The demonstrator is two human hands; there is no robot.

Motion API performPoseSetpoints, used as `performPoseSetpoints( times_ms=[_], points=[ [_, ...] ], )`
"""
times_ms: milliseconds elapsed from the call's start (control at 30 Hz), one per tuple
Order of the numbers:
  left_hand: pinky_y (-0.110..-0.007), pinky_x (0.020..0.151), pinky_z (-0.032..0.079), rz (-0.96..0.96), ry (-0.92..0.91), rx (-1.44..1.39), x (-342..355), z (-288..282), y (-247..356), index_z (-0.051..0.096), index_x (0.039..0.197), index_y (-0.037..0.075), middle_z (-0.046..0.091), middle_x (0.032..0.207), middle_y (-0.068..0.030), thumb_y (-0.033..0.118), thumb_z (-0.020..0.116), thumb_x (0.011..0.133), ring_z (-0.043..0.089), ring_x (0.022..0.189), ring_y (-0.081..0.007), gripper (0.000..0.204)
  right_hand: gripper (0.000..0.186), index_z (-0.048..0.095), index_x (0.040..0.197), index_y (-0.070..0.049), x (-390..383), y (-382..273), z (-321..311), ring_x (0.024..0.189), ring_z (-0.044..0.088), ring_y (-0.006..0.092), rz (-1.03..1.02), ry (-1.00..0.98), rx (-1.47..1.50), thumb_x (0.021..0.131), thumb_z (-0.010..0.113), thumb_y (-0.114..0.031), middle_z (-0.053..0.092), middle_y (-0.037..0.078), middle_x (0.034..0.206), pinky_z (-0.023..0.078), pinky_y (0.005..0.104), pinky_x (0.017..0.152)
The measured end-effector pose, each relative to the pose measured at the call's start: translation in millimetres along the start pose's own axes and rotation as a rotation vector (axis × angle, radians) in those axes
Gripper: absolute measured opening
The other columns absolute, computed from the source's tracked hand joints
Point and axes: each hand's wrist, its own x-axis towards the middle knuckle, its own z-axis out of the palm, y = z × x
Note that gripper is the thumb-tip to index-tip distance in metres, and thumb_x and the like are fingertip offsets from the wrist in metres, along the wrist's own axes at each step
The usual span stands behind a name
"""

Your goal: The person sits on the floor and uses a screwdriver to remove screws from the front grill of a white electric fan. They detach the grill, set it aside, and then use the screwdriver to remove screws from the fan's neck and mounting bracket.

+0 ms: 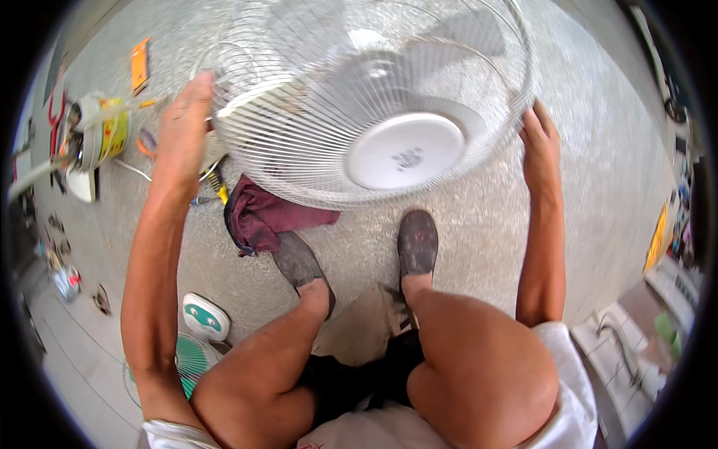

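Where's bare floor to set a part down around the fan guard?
Bare grey floor stretches right of the right hand; another patch lies between the right shoe and right forearm. The left hand's side is crowded: yellow-labelled bucket, orange packet, maroon cloth.

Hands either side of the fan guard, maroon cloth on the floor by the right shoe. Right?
Not quite: the maroon cloth is on the floor by the left shoe, as the head view shows. The left hand and right hand are either side of the fan guard, as you said.
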Motion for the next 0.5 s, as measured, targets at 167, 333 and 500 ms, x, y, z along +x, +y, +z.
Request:
performPoseSetpoints(
  times_ms=[167,333,500],
  points=[
    [-0.031,0.085,0.046,0.177,0.000,0.084,-14.0,19.2,18.9,0.060,0.122,-0.001,0.064,0.107,-0.0107,0.039,0.057,0.095,0.059,0.095,-0.0183,0.049,0.044,0.055,0.131,-0.001,6.8,-71.6,-4.3,0.125,0.052,0.0257,-0.360,0.137,-0.180,0.089,0.062,-0.011,0.056,0.015,0.133,0.041,0.0378,0.105],
    [-0.035,0.078,0.046,0.396,0.047,0.206,-12.5,34.4,30.2,0.062,0.118,0.000,0.061,0.093,-0.0160,0.036,0.058,0.093,0.060,0.085,-0.0261,0.044,0.042,0.063,0.121,-0.007,2.5,-161.8,55.1,0.121,0.055,0.0260,-0.972,-0.169,-0.432,0.083,0.073,-0.022,0.058,0.012,0.130,0.044,0.0382,0.104],
    [-0.033,0.080,0.045,0.339,0.001,0.267,-10.9,32.0,40.3,0.062,0.116,0.000,0.060,0.094,-0.0128,0.032,0.061,0.092,0.058,0.088,-0.0215,0.041,0.084,0.051,0.136,-0.012,-5.0,-190.0,109.8,0.135,0.040,0.0299,-1.234,-0.292,-0.849,0.069,0.076,-0.056,0.047,0.012,0.142,0.039,0.0468,0.108]
  ],
)
